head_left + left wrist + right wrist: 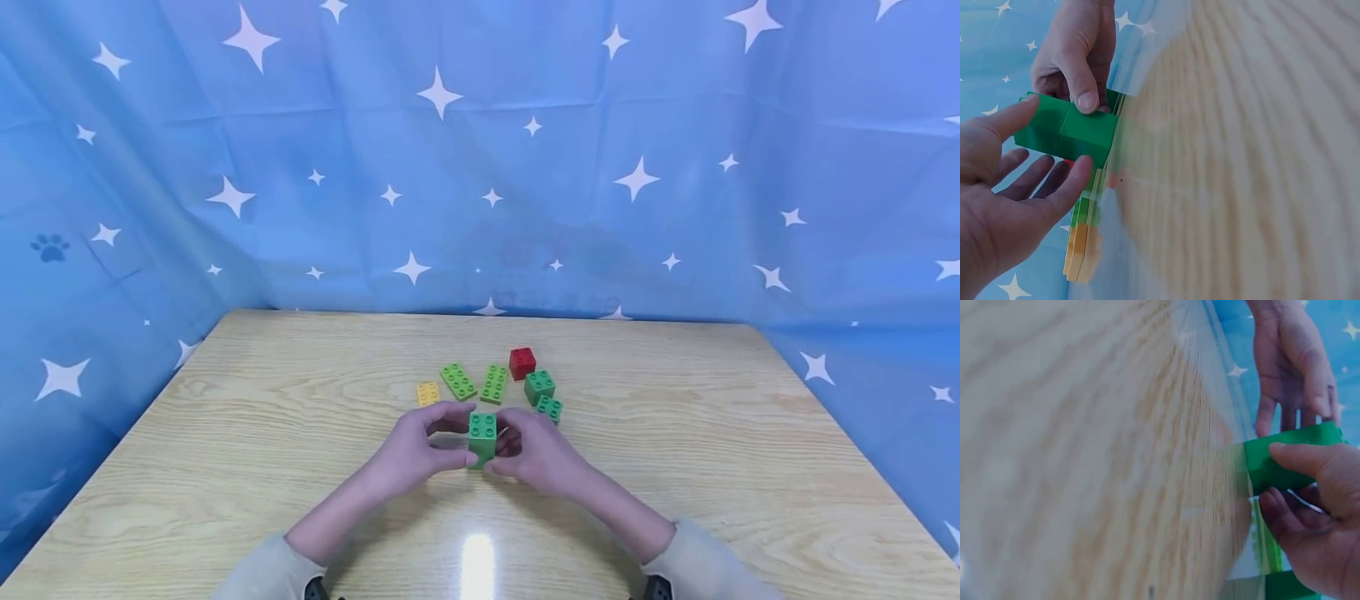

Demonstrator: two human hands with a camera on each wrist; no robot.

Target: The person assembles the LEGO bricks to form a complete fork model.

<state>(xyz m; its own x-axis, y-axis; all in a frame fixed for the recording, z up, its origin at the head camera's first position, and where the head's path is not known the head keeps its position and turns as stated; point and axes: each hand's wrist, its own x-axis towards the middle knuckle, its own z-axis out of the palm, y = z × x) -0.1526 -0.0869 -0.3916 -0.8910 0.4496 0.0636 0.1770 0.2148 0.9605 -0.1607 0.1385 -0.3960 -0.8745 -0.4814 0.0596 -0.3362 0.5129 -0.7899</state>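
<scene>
A stack of two green toy building bricks [482, 442] stands upright on the table, its seam showing in the left wrist view. My right hand [542, 450] holds the stack, with the thumb [1294, 456] laid along the face of the brick [1261, 465]. On the other side my left hand [412, 442] is spread loosely around the stack, fingers apart and relaxed. Its thumb [1019, 115] overlaps the upper brick [1047, 122] in the left wrist view, while its little finger [1075, 178] is close beneath the lower one.
Behind the hands lie a yellow brick [427, 393], two flat light-green bricks [458, 381], [494, 384], a red brick [522, 363] and two darker green bricks [539, 387], [550, 408]. The wooden table [300, 375] ends at a blue star-patterned cloth [480, 167].
</scene>
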